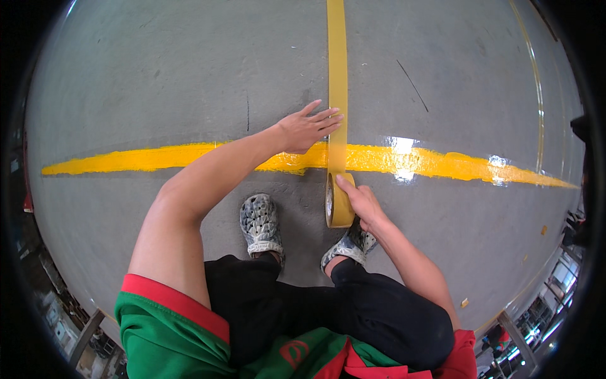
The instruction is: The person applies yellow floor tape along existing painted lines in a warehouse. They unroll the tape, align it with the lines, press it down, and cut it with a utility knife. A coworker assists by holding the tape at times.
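Grey concrete floor [158, 82], smooth, glossy in patches, crossed side to side by a painted yellow line [126, 159].

Yellow tape strip [338, 69]: running straight away from the feet, lying over the painted line, unrolling from the tape roll [336, 202] standing on edge just this side of the line.

Left hand [306, 129]: fingers spread flat, pressing the strip's left edge down beside the crossing.

Right hand [361, 201]: gripping the roll, index finger lying along its top.

Advisable: keeping the roll low and in line with the laid strip, holding tension even, smoothing from the stuck part toward the roll to avoid wrinkles.

Patterned clogs [260, 222]: standing close behind the roll, crowding its backward path. Small tape scraps [543, 230] lying at right, well apart.
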Motion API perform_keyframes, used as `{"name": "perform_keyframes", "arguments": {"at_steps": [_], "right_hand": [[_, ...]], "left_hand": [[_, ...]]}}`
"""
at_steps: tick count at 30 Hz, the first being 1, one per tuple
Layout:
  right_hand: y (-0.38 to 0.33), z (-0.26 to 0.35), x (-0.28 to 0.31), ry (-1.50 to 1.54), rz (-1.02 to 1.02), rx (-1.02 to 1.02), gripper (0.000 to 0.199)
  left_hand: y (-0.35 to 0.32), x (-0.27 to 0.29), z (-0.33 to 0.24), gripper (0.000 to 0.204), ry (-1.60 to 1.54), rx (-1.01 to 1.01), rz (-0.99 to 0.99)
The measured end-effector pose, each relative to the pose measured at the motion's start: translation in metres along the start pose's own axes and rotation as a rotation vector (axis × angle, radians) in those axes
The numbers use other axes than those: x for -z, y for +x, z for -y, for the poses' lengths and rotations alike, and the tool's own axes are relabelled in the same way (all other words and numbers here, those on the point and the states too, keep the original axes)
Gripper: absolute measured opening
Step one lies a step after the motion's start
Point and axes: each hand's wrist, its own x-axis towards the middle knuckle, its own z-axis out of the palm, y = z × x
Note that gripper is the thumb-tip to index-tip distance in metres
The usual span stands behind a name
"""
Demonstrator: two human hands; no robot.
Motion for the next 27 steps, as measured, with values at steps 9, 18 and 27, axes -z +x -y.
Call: {"name": "perform_keyframes", "arguments": {"at_steps": [9, 18, 27], "right_hand": [[0.003, 0.007, -0.003, 0.033, -0.022, -0.008, 0.063], [0.011, 0.005, 0.001, 0.039, 0.041, -0.054, 0.066], [0.011, 0.010, 0.001, 0.032, 0.047, -0.087, 0.067]], "left_hand": [[0.007, -0.008, 0.005, 0.068, -0.049, -0.028, -0.008], [-0.002, -0.018, -0.017, 0.069, -0.046, -0.182, 0.013], [0.027, -0.004, 0.000, 0.063, 0.085, -0.029, 0.017]]}}
